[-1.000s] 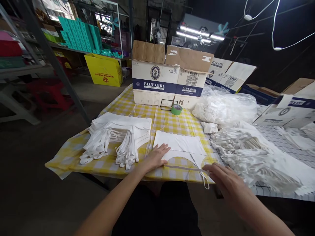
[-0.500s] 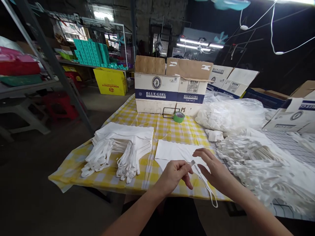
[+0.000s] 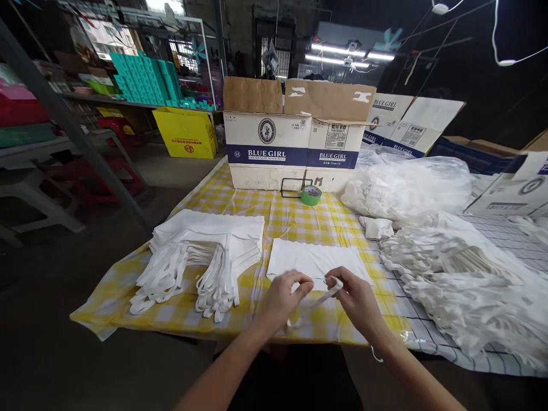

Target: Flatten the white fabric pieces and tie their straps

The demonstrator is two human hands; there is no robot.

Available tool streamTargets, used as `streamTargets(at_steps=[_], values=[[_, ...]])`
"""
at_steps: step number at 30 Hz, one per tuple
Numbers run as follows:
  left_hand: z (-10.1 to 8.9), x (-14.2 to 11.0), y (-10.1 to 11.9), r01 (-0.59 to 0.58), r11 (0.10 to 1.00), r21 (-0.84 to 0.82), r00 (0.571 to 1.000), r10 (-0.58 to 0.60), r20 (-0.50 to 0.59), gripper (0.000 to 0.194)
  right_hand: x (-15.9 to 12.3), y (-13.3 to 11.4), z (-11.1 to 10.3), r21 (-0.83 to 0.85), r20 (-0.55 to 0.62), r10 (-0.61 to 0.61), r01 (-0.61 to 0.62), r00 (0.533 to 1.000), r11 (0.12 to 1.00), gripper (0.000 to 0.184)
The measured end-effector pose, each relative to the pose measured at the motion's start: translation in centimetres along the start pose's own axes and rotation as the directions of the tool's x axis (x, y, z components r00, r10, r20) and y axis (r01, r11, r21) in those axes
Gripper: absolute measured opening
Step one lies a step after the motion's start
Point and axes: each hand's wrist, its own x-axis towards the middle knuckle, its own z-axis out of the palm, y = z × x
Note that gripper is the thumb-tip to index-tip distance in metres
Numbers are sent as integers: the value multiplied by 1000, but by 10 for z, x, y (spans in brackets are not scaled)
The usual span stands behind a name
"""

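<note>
The white garment (image 3: 299, 260) lies just right of the garment stack (image 3: 209, 225), a strap (image 3: 327, 294) pinched in the right hand (image 3: 356, 298), the left hand (image 3: 280, 298) curled, whether gripping I can't tell, and a slack pinch could let that strap twist.

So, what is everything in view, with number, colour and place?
Checked tablecloth: 1, yellow and white, centre
Strappy top: 1, white, centre
Strap: 1, white, front centre
Stack of strappy tops: 1, white, left
Garment heap: 1, white, right
Grid-patterned cloth: 1, white with dark lines, right
Tape roll: 1, green, back centre
Wire frame: 1, black, back centre
Blue Girl cartons: at least 3, white and navy, back
Plastic bags: count unclear, translucent, back right
Carton: 1, yellow, back left
Stacked blocks: many, turquoise, far left
Fans: 2, turquoise, background
Fluorescent tubes: several, white, background
Left hand: 1, bare, centre
Right hand: 1, bare, centre right
</note>
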Motion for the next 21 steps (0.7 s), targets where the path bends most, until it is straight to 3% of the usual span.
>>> streamTargets(at_steps=[2,4,9,15,21], values=[[-10,14,-21,-81,962,261,996,88,-13,20,7,4,2,240,84,137,-154,987,959,13],[-16,26,-38,-170,888,428,985,145,90,24,12,10,7,380,164,209,-257,964,889,15],[-15,44,-58,-410,687,600,905,225,361,7,20,24,20,431,236,276,-355,932,830,19],[-10,57,-68,-492,522,697,870,279,406,7,28,40,29,243,154,208,-241,966,940,14],[-8,66,-76,-568,460,683,823,320,469,10,26,40,33,-59,-17,-67,65,998,996,10]])
